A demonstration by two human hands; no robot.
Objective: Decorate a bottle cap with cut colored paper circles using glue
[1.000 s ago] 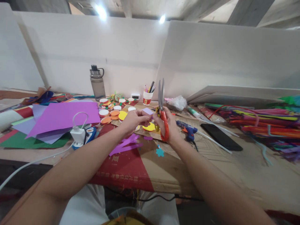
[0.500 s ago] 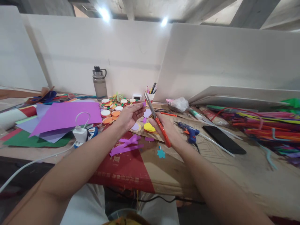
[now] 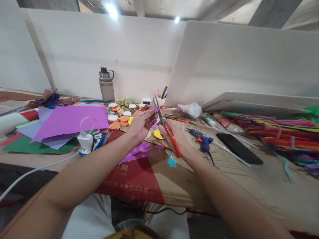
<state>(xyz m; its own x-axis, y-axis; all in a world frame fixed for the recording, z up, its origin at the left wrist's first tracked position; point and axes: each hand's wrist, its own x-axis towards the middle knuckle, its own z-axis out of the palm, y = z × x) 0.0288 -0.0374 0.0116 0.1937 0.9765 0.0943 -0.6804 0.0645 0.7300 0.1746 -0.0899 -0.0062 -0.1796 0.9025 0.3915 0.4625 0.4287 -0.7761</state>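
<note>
Between the thumb and fingers of my left hand (image 3: 142, 124) is a small piece of purple paper (image 3: 156, 110). My right hand (image 3: 175, 134) grips scissors (image 3: 173, 137) by their red handles, with the blades pointing up and away from me. The blades are parted a little and stand right beside the purple piece. Below my hands, purple paper strips (image 3: 137, 152) lie on the red part of the cardboard. A teal paper flower shape (image 3: 171, 161) and a yellow paper disc (image 3: 158, 134) lie close by.
Left are purple paper sheets (image 3: 74, 121) and a white charger plug (image 3: 85, 141). Round white and orange pieces (image 3: 124, 119) sit behind my left hand, near a water bottle (image 3: 106, 88). At right are a blue glue gun (image 3: 205, 144), a black phone (image 3: 239, 147) and colourful pipe cleaners (image 3: 286, 132).
The scissor blades have opened slightly and now sit against the purple piece. My left hand has moved a little right, closer to the blades. The view has shifted slightly.
</note>
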